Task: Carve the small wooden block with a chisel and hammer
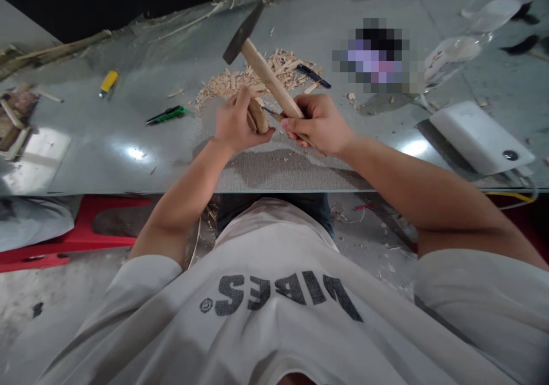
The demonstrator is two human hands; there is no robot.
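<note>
The left hand (237,123) holds a rounded piece of wood (258,117) above the table (171,156), near the middle of its near edge, with the fingers curled around it and the thumb at its lower side. The right hand (321,123) is closed around the handle of a hammer (268,76) and also grips a slim pointed tool (273,114), whose metal end points at the wood. The hammer's head is raised toward the far edge.

Beyond the hands lies a heap of wood chips (227,84), with a dark blue pen-like object (314,76) at its right side. To the left, a green cutter (166,115) and a yellow cutter (108,83) lie apart on the table. Wood scraps (15,124) sit at the left end. A white box (482,137) with a dark round spot lies toward the near right corner, below some clear plastic (454,56). A pixelated patch hides something right of the chips.

The white shirt (274,328) carries large dark letters, upside down in this view, which seem to read "VIBES", with a small round mark beside the S. The cutters show no readable writing.
</note>
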